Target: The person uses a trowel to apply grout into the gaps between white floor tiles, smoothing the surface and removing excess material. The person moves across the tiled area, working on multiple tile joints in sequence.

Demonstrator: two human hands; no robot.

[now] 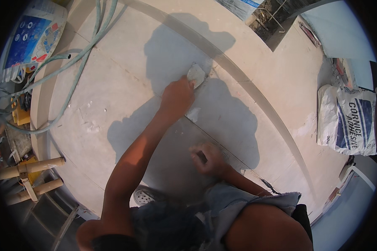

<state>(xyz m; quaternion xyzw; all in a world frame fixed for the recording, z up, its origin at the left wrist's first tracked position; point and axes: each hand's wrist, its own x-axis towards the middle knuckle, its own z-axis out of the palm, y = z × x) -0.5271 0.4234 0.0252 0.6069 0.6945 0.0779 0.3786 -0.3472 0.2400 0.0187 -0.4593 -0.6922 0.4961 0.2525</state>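
Note:
My left hand (178, 98) reaches out over the pale tiled floor (125, 90), its fingers closed on a flat, pale grey piece (196, 76) with uneven edges. What that piece is made of I cannot make out. It lies against the floor near a tile joint, within my shadow. Just below this hand, a small white fragment (193, 114) sits by the joint line. Closer to my body, my right hand (209, 161) is curled into a loose fist above the floor. A dark gap shows between its thumb and fingers, and no object is visible in it.
A pale green hose (81, 69) loops across the left side, beside a blue and white bucket (33, 35). Bamboo poles (33, 167) jut in at lower left. A white and blue bag (347, 119) stands at right. Top right has a floor opening (274, 25). A curved darker band (238, 77) crosses the floor.

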